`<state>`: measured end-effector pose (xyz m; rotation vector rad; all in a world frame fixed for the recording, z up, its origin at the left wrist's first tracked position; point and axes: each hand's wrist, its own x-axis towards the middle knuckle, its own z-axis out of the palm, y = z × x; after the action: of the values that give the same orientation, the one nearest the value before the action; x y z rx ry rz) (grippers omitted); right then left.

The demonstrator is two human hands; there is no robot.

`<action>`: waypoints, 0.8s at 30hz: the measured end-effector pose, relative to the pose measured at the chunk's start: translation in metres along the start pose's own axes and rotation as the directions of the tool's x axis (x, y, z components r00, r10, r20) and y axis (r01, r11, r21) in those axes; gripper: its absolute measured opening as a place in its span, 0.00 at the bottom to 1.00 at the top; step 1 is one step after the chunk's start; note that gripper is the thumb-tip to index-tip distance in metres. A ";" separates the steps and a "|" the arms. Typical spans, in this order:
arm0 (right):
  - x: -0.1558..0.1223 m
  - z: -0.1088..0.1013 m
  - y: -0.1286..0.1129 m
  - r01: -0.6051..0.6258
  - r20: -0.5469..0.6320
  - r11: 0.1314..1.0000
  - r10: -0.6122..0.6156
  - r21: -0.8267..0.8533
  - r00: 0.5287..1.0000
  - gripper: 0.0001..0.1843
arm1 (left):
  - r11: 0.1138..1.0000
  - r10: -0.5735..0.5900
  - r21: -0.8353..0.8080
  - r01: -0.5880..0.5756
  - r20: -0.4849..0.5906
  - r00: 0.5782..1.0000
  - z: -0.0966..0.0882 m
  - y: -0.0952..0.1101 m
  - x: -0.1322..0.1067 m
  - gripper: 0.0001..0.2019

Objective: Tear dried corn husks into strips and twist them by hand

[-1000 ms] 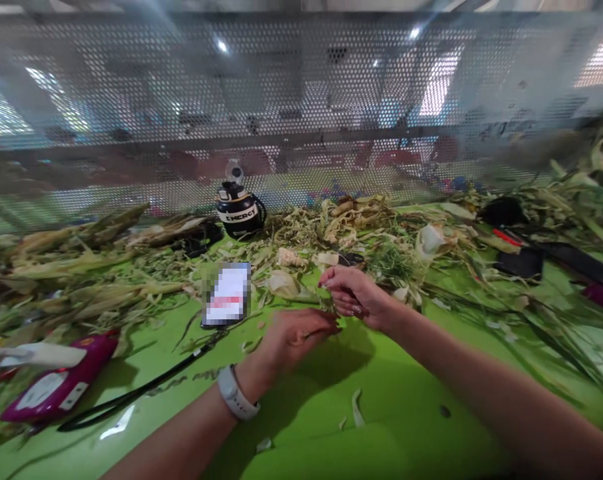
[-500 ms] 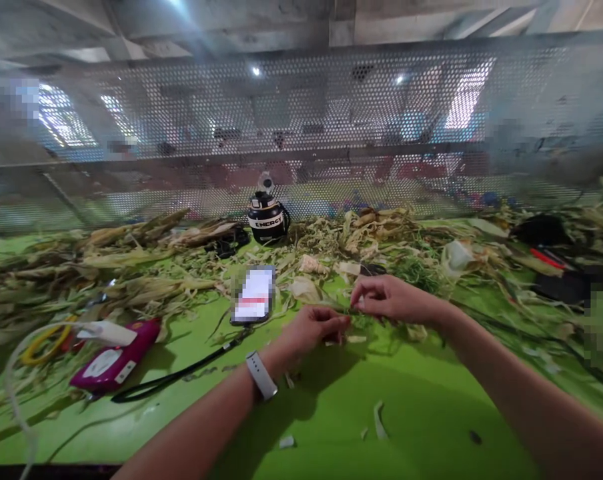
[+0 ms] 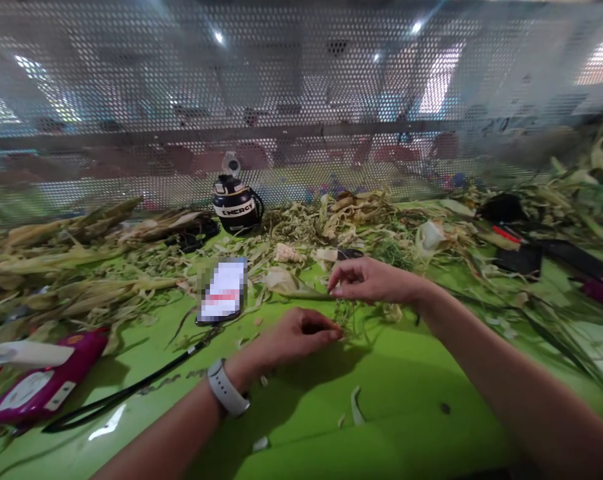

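Left hand: thumb and forefinger pinched together on thin green strands just above the green tabletop. Right hand: above and beside the same strands, fingers curled; cannot tell whether the tips close on anything.

Container: black bottle marked ENERGY, upright among plant scraps near the perforated screen. Clear round piece shows above its top; dark walls hide the contents.

Phone beyond the left hand, black strap trailing toward a magenta device. Dry husks heaped behind these. Pale watch band on left wrist.
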<state>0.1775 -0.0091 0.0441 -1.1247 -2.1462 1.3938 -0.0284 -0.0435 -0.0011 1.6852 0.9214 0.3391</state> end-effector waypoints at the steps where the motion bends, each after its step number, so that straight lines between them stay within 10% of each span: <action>1: 0.000 0.001 -0.001 -0.005 0.001 1.000 0.005 0.024 1.000 0.12 | 1.000 -0.008 0.023 0.008 -0.020 1.000 0.000 0.000 0.000 0.15; 10: -0.007 -0.016 -0.008 -0.062 -0.195 0.998 0.060 0.000 0.979 0.11 | 0.997 -0.075 -0.027 0.072 -0.169 0.983 -0.013 0.003 0.002 0.14; 15: -0.004 0.000 -0.006 -0.044 -0.419 0.871 -0.191 -0.490 0.887 0.11 | 0.994 -0.040 -0.105 0.026 -0.136 0.990 -0.011 -0.005 0.005 0.15; 20: -0.011 0.023 -0.022 -0.008 -0.067 0.777 -0.043 -0.629 0.997 0.07 | 0.985 -0.020 -0.170 0.002 -0.103 0.994 -0.010 -0.008 0.007 0.13; 24: -0.006 0.034 -0.019 0.001 -0.022 0.765 -0.020 -0.644 1.000 0.09 | 0.977 -0.013 -0.211 -0.008 -0.096 0.995 -0.010 -0.008 0.008 0.10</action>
<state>0.1511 -0.0381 0.0463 -1.3306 -2.6934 0.5999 -0.0329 -0.0301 -0.0074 1.4827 0.9251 0.5036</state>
